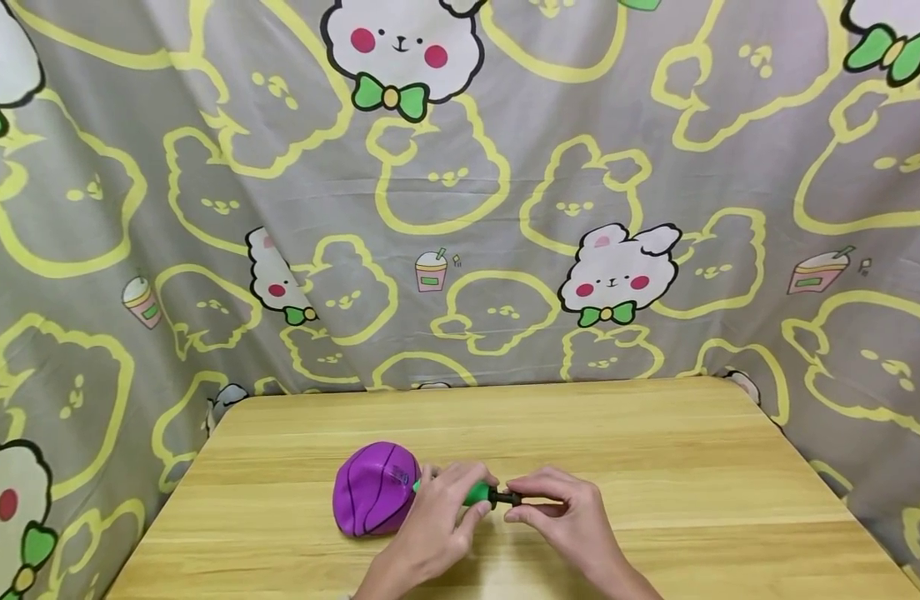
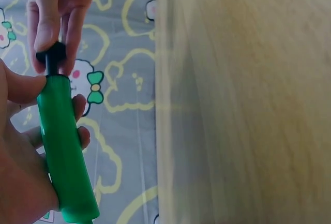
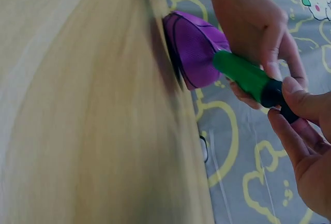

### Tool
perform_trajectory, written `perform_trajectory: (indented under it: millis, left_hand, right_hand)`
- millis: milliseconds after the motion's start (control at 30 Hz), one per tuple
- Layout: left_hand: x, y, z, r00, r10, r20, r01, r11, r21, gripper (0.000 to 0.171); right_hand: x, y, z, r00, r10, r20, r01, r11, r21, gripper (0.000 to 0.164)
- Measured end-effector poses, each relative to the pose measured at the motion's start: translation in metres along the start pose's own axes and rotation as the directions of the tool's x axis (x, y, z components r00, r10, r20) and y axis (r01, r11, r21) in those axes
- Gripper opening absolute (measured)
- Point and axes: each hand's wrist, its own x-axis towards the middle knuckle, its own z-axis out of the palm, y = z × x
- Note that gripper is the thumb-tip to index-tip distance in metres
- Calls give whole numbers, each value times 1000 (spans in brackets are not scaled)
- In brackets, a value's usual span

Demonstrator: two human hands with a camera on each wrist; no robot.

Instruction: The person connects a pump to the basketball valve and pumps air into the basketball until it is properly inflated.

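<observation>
A purple ball [image 1: 375,490] with black lines sits dented and partly deflated on the table. The green hand pump [image 2: 64,151] has its nozzle end toward the ball, right at its surface in the head view. My left hand [image 1: 439,521] grips the green barrel, fingers wrapped round it, and hides part of it. With thumb and fingers, my right hand [image 1: 568,517] pinches the black pump handle [image 2: 51,54]. A short length of black rod shows between handle and barrel in the head view. In the right wrist view the ball [image 3: 194,48] lies beyond the pump.
The wooden table [image 1: 655,442] spreads under both hands, its far edge against a grey curtain [image 1: 497,200] with yellow outlines and cartoon animals. More of this curtain hangs at the left and right sides.
</observation>
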Motion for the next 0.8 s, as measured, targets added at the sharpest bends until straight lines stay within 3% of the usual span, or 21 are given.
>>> perform_trajectory:
  millis: [167, 300, 467, 800]
  left_hand:
    - [0, 1, 2, 1000, 0, 13, 0, 1000, 7, 17]
    - [2, 2, 1, 999, 3, 33, -3, 1000, -23, 15]
    - [2, 0, -3, 1000, 0, 30, 2, 999, -47, 18]
    - [-1, -6, -15, 999, -42, -20, 41, 998, -40, 25]
  right_hand:
    - [0, -2, 1, 999, 17, 27, -17, 1000, -15, 27]
    - [3, -9, -7, 994, 60, 94, -57, 998, -32, 23]
    - [8, -21, -20, 981, 107, 164, -97, 993, -68, 20]
    - [14, -44, -58, 970, 156, 189, -136, 984, -113, 23]
